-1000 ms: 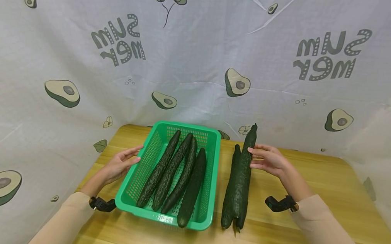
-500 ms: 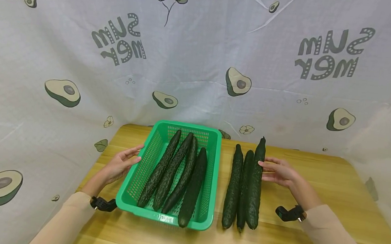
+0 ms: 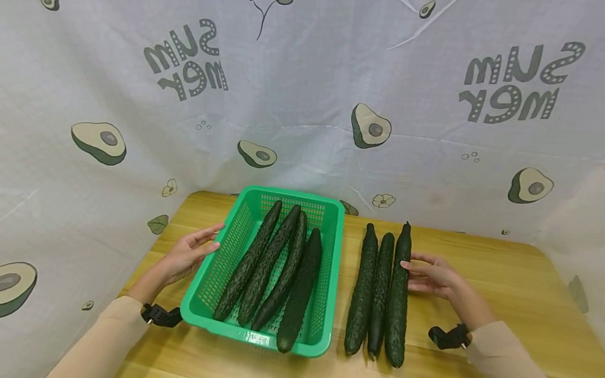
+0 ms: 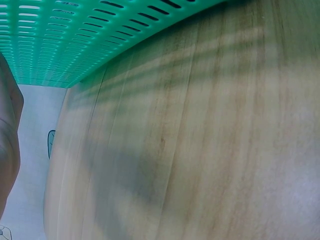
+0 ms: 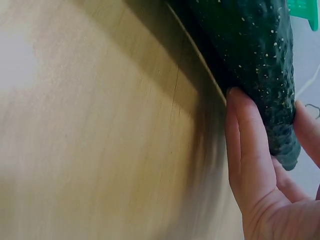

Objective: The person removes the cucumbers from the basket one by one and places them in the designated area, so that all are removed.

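Three dark green cucumbers lie side by side on the table to the right of a green plastic basket. My right hand holds the rightmost cucumber near its far, stemmed end. In the right wrist view, the thumb is on one side of this bumpy cucumber and the fingers are on the other. Left of it lie the middle cucumber and the leftmost cucumber. At the basket's left side, my left hand has its extended fingertips and thumb right at the rim.
Several more cucumbers lie lengthwise inside the basket, one overlapping the near rim. Wooden tabletop extends to the right and in front. A white cloth printed with avocados hangs behind the table.
My right hand has carried its cucumber from above the other two down to the right, where it now lies beside them. The left hand and basket have stayed in place.
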### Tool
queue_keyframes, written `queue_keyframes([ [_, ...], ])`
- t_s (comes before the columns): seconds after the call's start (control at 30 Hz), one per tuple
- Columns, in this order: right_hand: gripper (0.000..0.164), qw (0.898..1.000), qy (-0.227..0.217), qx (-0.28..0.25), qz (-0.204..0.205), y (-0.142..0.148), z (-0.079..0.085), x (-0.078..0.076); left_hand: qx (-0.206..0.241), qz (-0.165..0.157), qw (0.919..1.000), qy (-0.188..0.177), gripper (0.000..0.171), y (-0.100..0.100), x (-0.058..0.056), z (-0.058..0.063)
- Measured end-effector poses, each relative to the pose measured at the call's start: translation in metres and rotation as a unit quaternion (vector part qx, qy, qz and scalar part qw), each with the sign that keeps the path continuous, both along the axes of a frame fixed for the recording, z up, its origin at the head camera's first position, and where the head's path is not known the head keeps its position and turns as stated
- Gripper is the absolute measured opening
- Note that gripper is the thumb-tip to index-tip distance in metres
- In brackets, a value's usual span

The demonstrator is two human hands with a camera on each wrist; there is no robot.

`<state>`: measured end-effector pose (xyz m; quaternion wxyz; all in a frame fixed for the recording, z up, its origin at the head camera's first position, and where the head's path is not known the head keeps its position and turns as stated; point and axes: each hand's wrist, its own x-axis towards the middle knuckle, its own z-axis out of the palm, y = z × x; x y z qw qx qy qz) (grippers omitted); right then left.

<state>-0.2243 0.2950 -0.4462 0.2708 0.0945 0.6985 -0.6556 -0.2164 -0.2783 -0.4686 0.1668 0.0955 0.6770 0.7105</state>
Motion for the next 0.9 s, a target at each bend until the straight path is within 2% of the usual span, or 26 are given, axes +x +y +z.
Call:
queue_keyframes([
  [0.27, 0.08, 1.0, 0.001, 0.008, -0.005, 0.0, -0.006, -0.001, 0.003, 0.0, 1.0, -0.001, 0.06, 0.0, 0.001, -0.001],
  [0.6, 0.081, 1.0, 0.011, 0.025, 0.011, 0.008, -0.013, 0.002, 0.02, -0.005, 0.9997, -0.009, 0.06, 0.0, -0.001, -0.002],
  [0.9, 0.079, 0.998, 0.014, 0.055, -0.005, 0.006, -0.007, 0.004, 0.018, -0.001, 0.9998, -0.009, 0.06, 0.0, -0.002, -0.003],
])
